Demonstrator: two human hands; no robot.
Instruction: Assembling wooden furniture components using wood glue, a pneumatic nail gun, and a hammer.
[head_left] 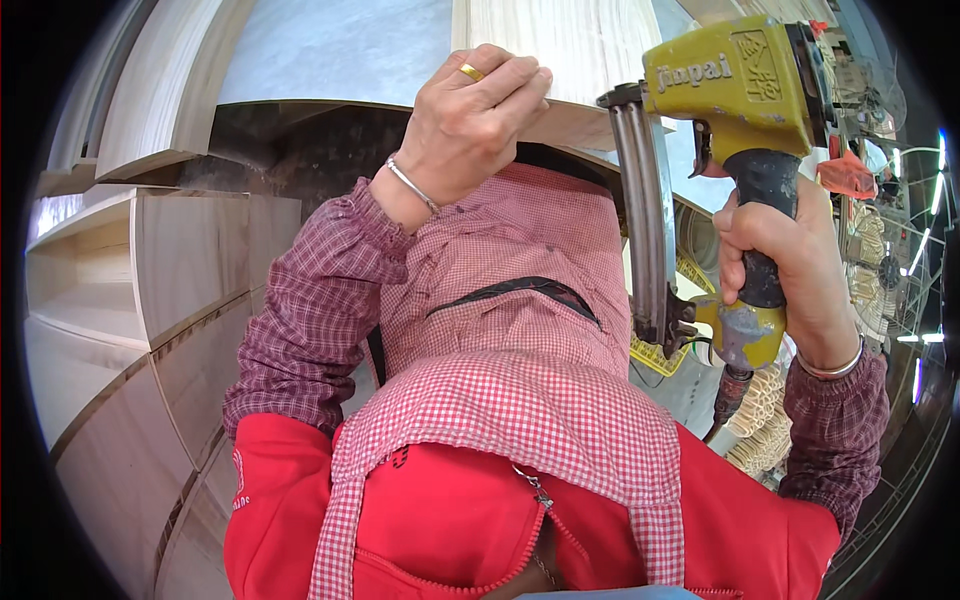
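Observation:
My right hand (pixel 785 245) is wrapped round the black grip of a yellow pneumatic nail gun (pixel 740 75). The gun's long metal magazine (pixel 645 220) hangs down on its left side, and its nose is close to the right edge of a pale wooden board (pixel 560 40). My left hand (pixel 475 130), with a ring and a bracelet, is closed over the near left part of that board. Its fingers are curled together, and whatever they may hold is hidden. An air hose fitting (pixel 732 395) shows at the foot of the gun's handle.
A bluish-white work surface (pixel 335 55) lies under the board. Wooden planks (pixel 165 90) are at the far left, with stacked open wooden boxes (pixel 190 260) below them. A yellow basket (pixel 655 358) and bundles of cream-coloured pieces (pixel 765 430) are on the right, beyond my apron.

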